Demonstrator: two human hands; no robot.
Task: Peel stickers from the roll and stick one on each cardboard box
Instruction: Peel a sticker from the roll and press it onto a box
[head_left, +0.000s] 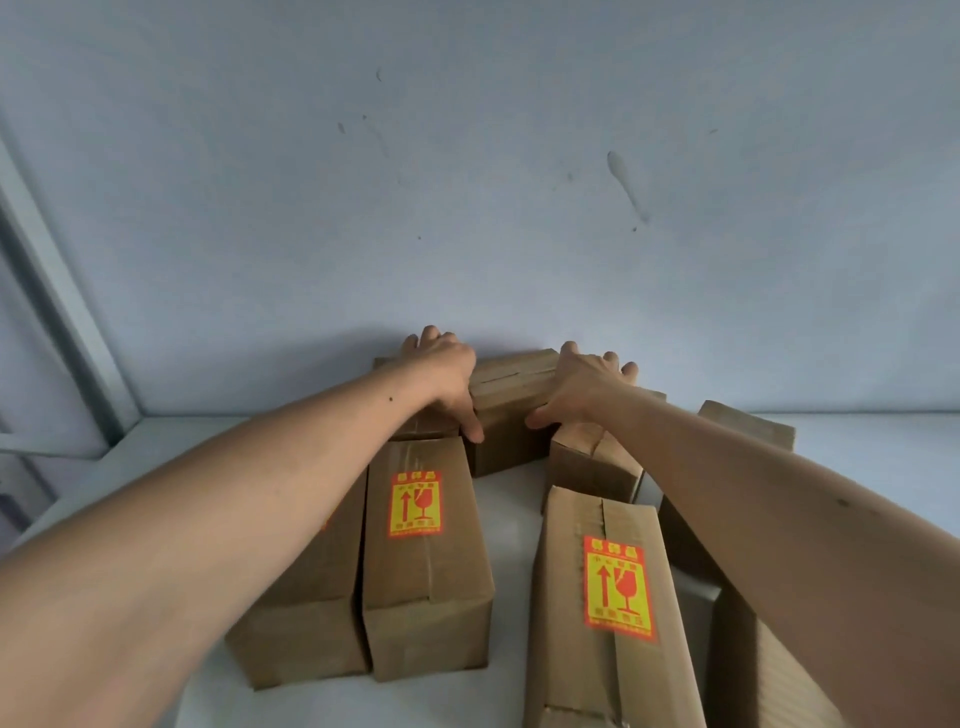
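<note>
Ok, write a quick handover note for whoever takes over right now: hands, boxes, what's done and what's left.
Left hand and right hand: both gripping the far box by the wall, one on each side; no sticker visible on its top.
Stickered: near-left box and near-right box, each with a red and yellow sticker on top.
Unclear: the box under the left arm and the boxes at right are partly hidden by the arms.
Small box beside the far one shows no sticker.
Sticker roll is not in view.
Left: sticker the far box, the small box, then check the hidden ones.
</note>
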